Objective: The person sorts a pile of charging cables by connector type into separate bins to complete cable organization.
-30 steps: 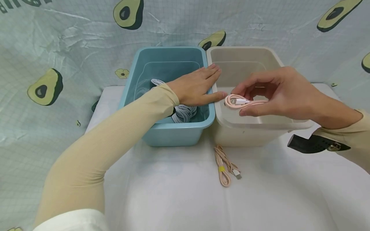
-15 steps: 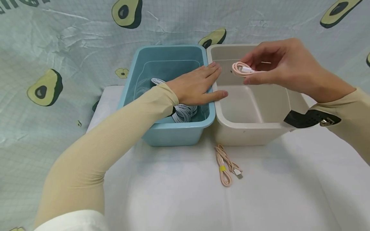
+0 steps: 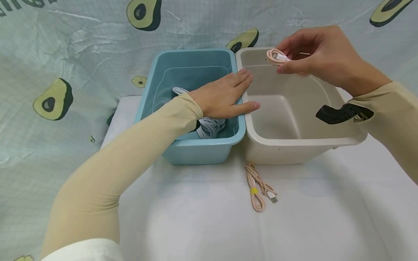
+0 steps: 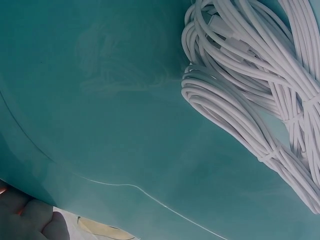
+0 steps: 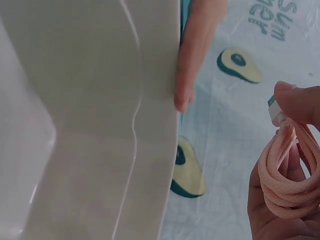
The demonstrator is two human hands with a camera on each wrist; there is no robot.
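Observation:
In the head view my right hand (image 3: 330,59) pinches a coiled pink charging cable (image 3: 275,57) with a white connector, above the far part of the beige bin (image 3: 287,154). The right wrist view shows the cable's loops (image 5: 287,200) hanging between thumb and fingers. My left hand (image 3: 225,95) lies flat with straight fingers across the touching rims of the blue bin (image 3: 196,154) and the beige one. Inside the blue bin are bundled white cables (image 3: 210,128), partly hidden by my left arm; the left wrist view shows their coils (image 4: 225,100) closer.
A second pink cable (image 3: 256,188), tied with a yellow band, lies on the white-covered table (image 3: 196,217) in front of the beige bin. Behind the bins hangs a pale sheet (image 3: 98,43) printed with avocados.
My right hand has risen and moved away from me with the pink cable, from low over the beige bin to near its back edge. The left hand stays in place.

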